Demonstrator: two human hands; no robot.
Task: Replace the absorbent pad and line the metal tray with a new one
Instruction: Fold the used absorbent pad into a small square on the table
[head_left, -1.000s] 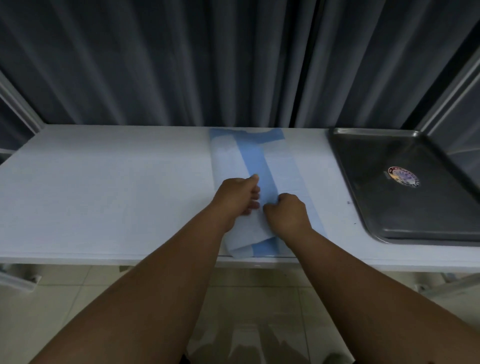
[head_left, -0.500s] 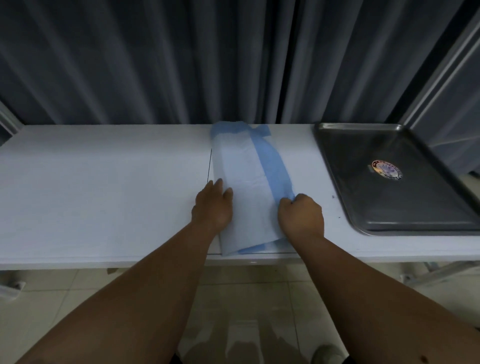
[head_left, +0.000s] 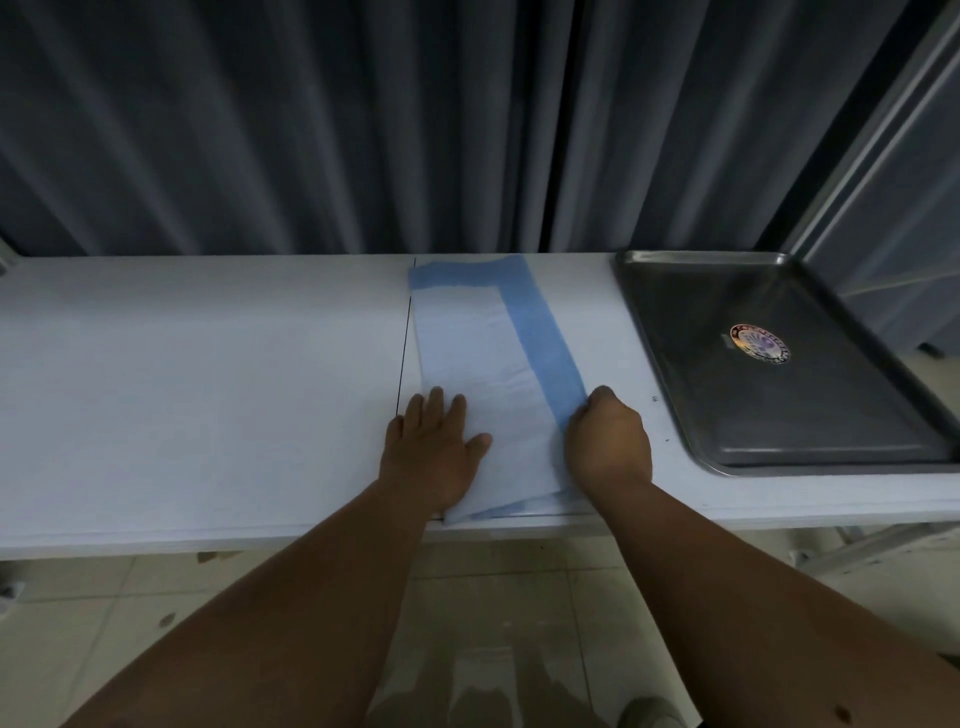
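left fingers press flat, right hand pinches the folded absorbent pad, lengthwise toward the curtain.

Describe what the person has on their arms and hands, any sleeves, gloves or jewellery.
Both forearms are bare as far up as the view shows, with no sleeves in sight. The left hand and right hand wear no gloves, and no watch, bracelet or ring shows.

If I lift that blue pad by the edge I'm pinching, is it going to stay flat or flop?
Probably flop: the absorbent pad lies thin and folded, with soft creases. It looks light, so the right hand pinching its blue strip could likely lift it alone. It may slide on the smooth white table, which could be why the left hand presses it flat.
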